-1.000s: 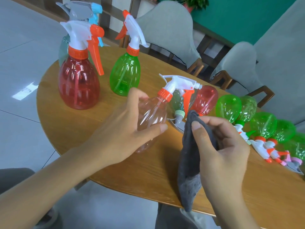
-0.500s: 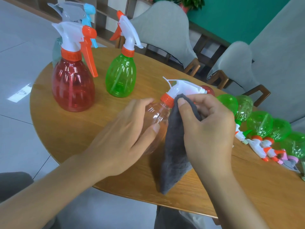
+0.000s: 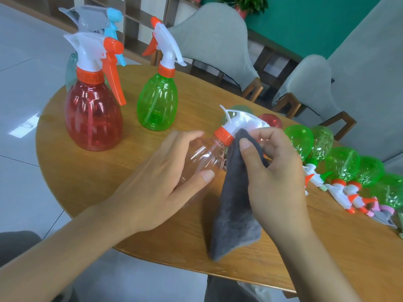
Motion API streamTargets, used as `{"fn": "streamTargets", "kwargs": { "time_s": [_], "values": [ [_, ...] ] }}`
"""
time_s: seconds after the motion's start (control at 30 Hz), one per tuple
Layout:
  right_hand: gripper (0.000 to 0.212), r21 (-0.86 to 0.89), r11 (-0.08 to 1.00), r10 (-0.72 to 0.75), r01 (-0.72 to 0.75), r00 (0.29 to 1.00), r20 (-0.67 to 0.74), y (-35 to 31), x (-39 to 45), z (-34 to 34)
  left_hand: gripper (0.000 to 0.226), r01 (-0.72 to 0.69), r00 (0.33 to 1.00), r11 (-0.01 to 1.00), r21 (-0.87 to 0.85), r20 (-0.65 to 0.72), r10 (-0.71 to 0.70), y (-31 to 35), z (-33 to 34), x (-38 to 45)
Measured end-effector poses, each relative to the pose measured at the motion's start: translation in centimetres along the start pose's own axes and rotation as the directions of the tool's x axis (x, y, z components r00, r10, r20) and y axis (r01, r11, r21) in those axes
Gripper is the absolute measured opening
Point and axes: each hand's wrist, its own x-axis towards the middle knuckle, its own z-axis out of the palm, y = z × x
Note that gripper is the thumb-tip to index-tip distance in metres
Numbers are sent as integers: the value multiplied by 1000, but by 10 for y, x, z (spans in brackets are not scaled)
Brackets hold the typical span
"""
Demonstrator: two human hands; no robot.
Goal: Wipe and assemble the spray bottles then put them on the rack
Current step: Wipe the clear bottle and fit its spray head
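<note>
the left hand (image 3: 157,182) curls round the clear bottle (image 3: 202,158), tilted at table (image 3: 65,171) centre. at 3 o'clock, the right hand (image 3: 277,171) pinches the grey cloth (image 3: 233,210) against its white sprayer head (image 3: 242,122). no legible writing.

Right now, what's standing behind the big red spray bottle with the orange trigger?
Behind the big red spray bottle stands another bottle: only its grey-and-blue spray head and a sliver of pale clear body show. The red bottle covers the rest, so I cannot see its base.
</note>
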Motion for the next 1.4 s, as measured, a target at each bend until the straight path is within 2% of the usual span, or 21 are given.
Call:
{"fn": "streamTargets", "kwargs": {
  "time_s": [0.1,0.33,0.57,0.63,0.87,0.93,1.13,1.4],
  "values": [
    [7,36,999,-26,26,1000,-6,-1,1,-1,69,-8,1000,1000,-5,12,8,0,-1,0],
    [12,-84,991,-89,103,984,155,-1,-12,2,70,-13,1000,1000,0,8,13,-3,-2,0],
    [11,17,994,-108,109,993,-41,-3,2,-8,71,-30,999,999,42,25,29,-1,-5,0],
    [12,19,993,-116,116,993,-22,-5,5,-9,71,-35,999,998,57,27,34,-1,-5,0],
    [14,-42,995,-84,92,981,176,2,-13,-1,71,-28,1000,999,36,7,28,-3,-4,0],
    [15,-41,996,-76,84,984,161,4,-15,-2,74,-32,999,999,42,19,31,-3,-5,1],
    [13,15,991,-130,131,991,-39,2,-1,-11,75,-27,999,999,37,28,26,0,-7,1],
    [14,-18,995,-100,101,993,70,8,-13,-4,77,-20,1000,997,72,5,20,3,-7,3]
  ]
}}
